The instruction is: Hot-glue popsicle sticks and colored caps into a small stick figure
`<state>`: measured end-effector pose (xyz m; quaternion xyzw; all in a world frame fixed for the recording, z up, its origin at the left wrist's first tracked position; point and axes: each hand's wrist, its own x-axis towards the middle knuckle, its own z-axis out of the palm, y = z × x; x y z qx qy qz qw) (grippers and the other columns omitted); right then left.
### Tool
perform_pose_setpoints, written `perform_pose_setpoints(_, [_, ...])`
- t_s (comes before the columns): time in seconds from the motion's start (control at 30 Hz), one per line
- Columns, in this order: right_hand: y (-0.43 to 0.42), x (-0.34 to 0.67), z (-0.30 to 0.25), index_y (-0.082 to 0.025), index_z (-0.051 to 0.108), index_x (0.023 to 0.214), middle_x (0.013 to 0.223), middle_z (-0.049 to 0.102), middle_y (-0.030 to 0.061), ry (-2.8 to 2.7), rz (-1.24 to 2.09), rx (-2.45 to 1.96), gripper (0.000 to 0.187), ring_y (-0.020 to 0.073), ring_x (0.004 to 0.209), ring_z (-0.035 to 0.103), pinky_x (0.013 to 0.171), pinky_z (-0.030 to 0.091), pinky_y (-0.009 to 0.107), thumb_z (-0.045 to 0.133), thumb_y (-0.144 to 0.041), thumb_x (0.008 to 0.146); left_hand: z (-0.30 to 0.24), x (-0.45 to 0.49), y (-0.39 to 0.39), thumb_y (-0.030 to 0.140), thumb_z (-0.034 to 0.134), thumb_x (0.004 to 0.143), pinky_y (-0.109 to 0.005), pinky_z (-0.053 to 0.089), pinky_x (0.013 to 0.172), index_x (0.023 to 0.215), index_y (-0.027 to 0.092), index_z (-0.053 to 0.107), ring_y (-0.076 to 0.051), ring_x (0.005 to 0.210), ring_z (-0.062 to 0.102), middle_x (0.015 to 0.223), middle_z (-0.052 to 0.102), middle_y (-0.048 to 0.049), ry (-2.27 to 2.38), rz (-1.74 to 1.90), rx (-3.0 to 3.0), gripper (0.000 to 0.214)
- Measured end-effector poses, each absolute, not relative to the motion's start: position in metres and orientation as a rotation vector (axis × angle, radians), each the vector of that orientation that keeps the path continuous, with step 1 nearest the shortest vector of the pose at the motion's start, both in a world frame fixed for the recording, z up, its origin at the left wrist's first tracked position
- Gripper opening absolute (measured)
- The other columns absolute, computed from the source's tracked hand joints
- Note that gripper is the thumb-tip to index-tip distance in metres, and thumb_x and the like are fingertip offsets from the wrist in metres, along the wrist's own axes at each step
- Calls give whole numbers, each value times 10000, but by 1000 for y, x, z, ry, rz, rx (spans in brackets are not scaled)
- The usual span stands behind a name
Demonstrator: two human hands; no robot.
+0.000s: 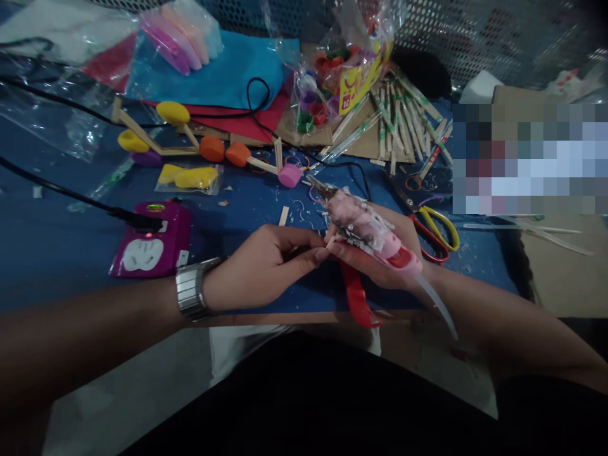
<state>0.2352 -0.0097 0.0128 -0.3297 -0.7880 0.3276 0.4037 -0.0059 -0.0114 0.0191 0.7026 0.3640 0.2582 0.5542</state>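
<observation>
My left hand point(259, 266), with a metal watch point(190, 290) on its wrist, is closed in a pinch on a small piece of wooden stick point(331, 241). My right hand point(380, 266) is wrapped round a pink hot glue gun point(363, 221), smeared with dried glue, its nozzle pointing away to the upper left. A clear glue stick point(434, 301) sticks out of its back end. The right hand's thumb and fingertips meet near the wooden piece too. Below them lies a red object point(358, 294), partly hidden. Another short wooden piece point(284, 216) rests just beyond my left hand.
A chain of wooden sticks with orange caps point(211, 149) lies farther back. On the left stands a purple power box point(152, 244) with a black cable. Scissors point(434, 231) lie right of my hands, sticks point(403, 120) and a bag of caps point(327, 82) behind.
</observation>
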Motion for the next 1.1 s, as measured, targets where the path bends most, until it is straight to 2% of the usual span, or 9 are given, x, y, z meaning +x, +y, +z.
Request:
perform_pose_setpoints(0.27, [-13, 233, 19, -185, 772, 936, 903, 784, 43, -1910, 950, -912, 117, 206, 845, 742, 809, 607, 344, 857, -262, 914, 14, -9, -14, 413, 650, 1060, -217, 428, 610, 895, 161, 780, -119, 673, 544, 735, 676, 12, 855, 571, 1660, 328])
perform_pose_setpoints(0.4, [-14, 232, 19, -203, 779, 937, 870, 788, 26, -1891, 955, -964, 108, 180, 769, 717, 729, 599, 314, 879, -214, 896, 16, -9, -13, 336, 638, 1042, -227, 462, 665, 917, 155, 779, -130, 734, 574, 794, 698, -3, 840, 536, 1649, 261])
perform_pose_setpoints(0.5, [-13, 231, 14, -216, 760, 914, 906, 794, 23, -1744, 1043, -947, 128, 183, 808, 741, 771, 623, 323, 884, -191, 897, 13, -10, -12, 226, 591, 1007, -223, 431, 621, 1046, 168, 778, -111, 675, 502, 787, 619, 13, 809, 547, 1484, 200])
perform_pose_setpoints(0.6, [-12, 232, 9, -225, 751, 949, 980, 792, 33, -1657, 1156, -897, 113, 198, 883, 768, 860, 640, 361, 864, -231, 935, 9, -11, -11, 135, 526, 889, -224, 389, 565, 1215, 161, 745, -103, 624, 428, 794, 548, 16, 764, 666, 1195, 394])
perform_pose_setpoints(0.7, [-12, 232, 10, -224, 736, 955, 981, 789, 43, -1658, 1194, -898, 115, 212, 911, 769, 902, 636, 395, 842, -269, 961, 8, -11, -11, 120, 509, 955, -227, 427, 602, 1258, 147, 735, -115, 675, 487, 815, 566, -1, 821, 667, 1210, 379])
perform_pose_setpoints(0.83, [-12, 233, 14, -223, 729, 910, 983, 804, 50, -1705, 1121, -953, 131, 224, 918, 770, 895, 636, 406, 822, -289, 974, 8, -8, -12, 229, 501, 1133, -241, 535, 670, 1469, 187, 605, -125, 709, 584, 853, 650, -1, 803, 694, 1301, 354])
perform_pose_setpoints(0.93, [-10, 233, 13, -232, 743, 910, 973, 805, 36, -1703, 1082, -961, 113, 218, 904, 771, 863, 649, 397, 821, -281, 976, 10, -6, -12, 359, 499, 1182, -242, 582, 676, 1536, 203, 487, -139, 718, 654, 863, 736, -15, 716, 734, 1285, 387])
perform_pose_setpoints(1.0, [-9, 234, 10, -251, 763, 936, 971, 809, 22, -1688, 1067, -942, 86, 217, 897, 770, 856, 652, 402, 836, -282, 967, 12, -6, -12, 424, 519, 1183, -225, 577, 620, 1503, 204, 456, -132, 666, 662, 858, 771, -19, 718, 749, 1274, 394])
perform_pose_setpoints(1.1, [-8, 235, 6, -280, 785, 972, 979, 817, 14, -1680, 1063, -921, 63, 219, 889, 770, 859, 653, 418, 845, -294, 964, 15, -7, -11, 511, 582, 1154, -181, 498, 492, 1308, 215, 493, -88, 527, 595, 857, 800, -19, 778, 772, 1267, 346])
